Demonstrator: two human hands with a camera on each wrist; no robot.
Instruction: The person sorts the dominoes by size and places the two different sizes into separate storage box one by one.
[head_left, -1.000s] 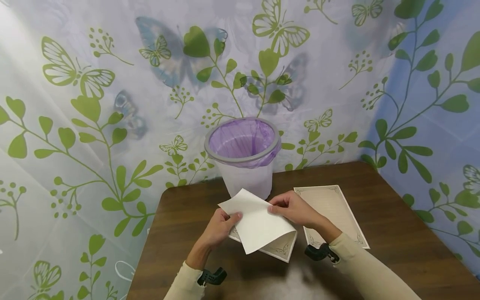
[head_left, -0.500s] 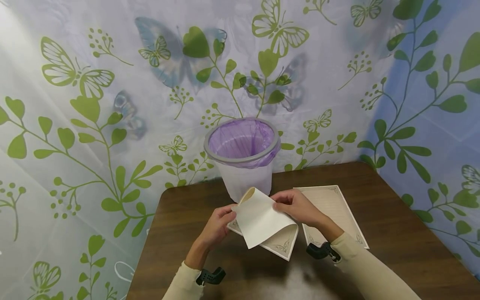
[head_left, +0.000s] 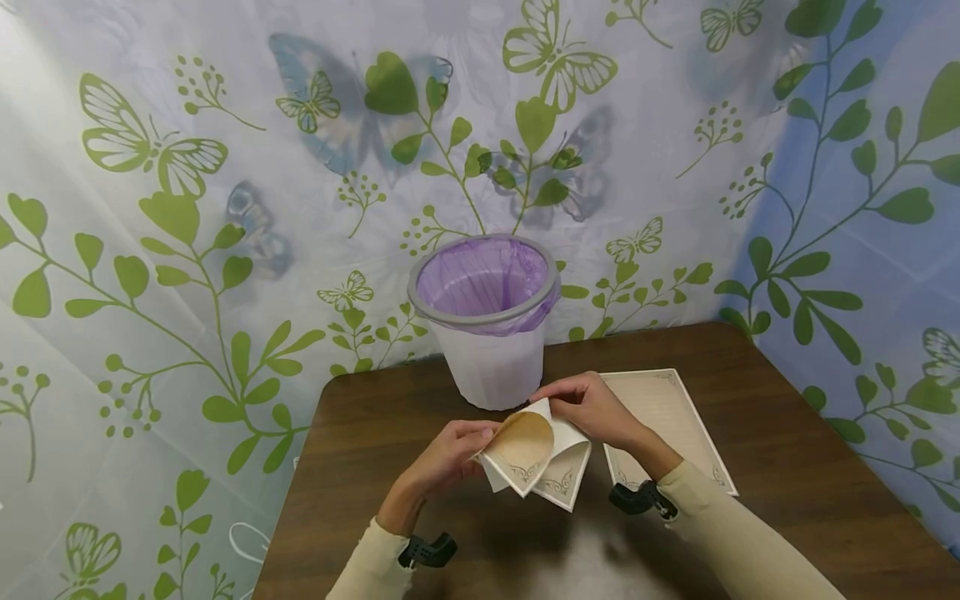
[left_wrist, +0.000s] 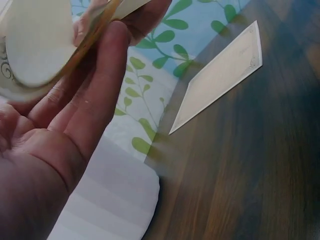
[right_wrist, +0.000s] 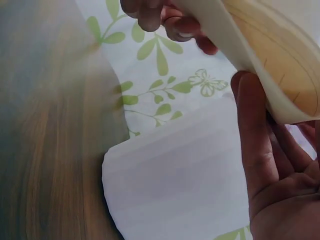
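Observation:
A cream sheet of paper [head_left: 525,454] with an ornate printed border is curled and folded over itself, held just above the brown table [head_left: 787,467]. My left hand [head_left: 450,454] grips its left edge, fingers curled under the rolled part [left_wrist: 35,50]. My right hand [head_left: 592,408] pinches the upper right corner. In the right wrist view the paper [right_wrist: 270,60] bends over my right hand's fingers [right_wrist: 255,140]. A second, flat sheet [head_left: 667,425] lies on the table to the right of my hands.
A white bin with a grey rim [head_left: 420,304] and a purple liner stands at the table's far edge, just behind the hands. A butterfly-and-leaf curtain [head_left: 187,250] hangs behind and around the table. Black wrist camera mounts sit on both sleeves.
The sheet has been folded and rolled smaller, with its printed tan side now curled outward. Both hands moved closer together, and the right hand rose slightly toward the bin.

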